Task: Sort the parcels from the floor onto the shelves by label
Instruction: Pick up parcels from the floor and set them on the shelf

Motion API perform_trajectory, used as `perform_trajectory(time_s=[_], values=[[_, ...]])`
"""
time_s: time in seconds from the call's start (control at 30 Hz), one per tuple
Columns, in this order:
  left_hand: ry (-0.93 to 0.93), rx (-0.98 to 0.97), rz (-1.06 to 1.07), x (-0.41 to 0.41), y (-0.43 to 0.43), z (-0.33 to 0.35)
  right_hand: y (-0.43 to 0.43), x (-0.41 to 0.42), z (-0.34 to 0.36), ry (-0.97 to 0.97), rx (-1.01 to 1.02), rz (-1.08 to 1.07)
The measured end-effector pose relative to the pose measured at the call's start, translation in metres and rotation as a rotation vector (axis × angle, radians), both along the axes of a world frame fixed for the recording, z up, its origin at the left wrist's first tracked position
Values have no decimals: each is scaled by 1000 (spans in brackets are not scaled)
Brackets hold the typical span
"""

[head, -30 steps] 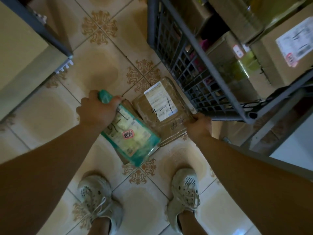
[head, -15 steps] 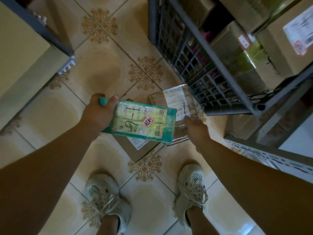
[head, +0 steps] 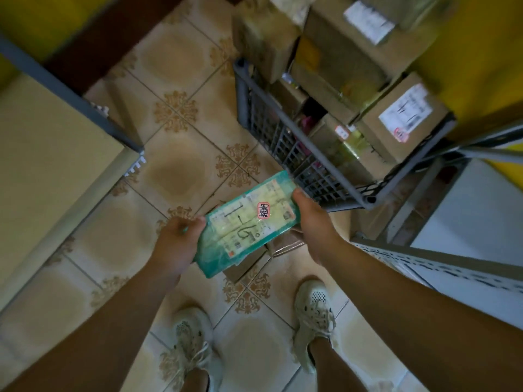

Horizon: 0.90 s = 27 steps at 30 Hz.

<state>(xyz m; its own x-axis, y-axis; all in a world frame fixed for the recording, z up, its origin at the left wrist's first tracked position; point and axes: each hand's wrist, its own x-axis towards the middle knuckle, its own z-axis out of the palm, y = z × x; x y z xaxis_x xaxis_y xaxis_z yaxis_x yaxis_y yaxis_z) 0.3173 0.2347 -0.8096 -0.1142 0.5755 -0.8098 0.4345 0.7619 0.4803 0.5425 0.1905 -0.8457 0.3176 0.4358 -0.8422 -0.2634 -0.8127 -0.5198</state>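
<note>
perhaps two brown parcels (head: 245, 265), mostly under the green parcel (head: 249, 222)

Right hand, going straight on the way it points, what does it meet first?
The right hand meets the green parcel that it grips at one end; past that, probably only floor tiles left of the grey crate, though depth is unclear.
</note>
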Motion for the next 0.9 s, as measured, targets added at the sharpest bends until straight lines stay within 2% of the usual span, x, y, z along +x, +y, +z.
perform_trajectory(time_s=[0.13,0.23,0.33,0.57,0.73,0.9], values=[[-72,113,-179,-2,2,91,-5,4,103,-69,46,-45],[-238,187,-355,-3,-3,175,-18,2,190,-120,83,-74],[-304,271,-540,-13,-8,248,-40,-6,276,-191,156,-119],[-445,408,-667,-10,-63,394,-129,-38,431,-397,287,-338],[-559,462,-714,7,-130,453,-223,-45,506,-523,371,-454],[-659,525,-813,34,-227,488,-347,-50,552,-659,353,-587]])
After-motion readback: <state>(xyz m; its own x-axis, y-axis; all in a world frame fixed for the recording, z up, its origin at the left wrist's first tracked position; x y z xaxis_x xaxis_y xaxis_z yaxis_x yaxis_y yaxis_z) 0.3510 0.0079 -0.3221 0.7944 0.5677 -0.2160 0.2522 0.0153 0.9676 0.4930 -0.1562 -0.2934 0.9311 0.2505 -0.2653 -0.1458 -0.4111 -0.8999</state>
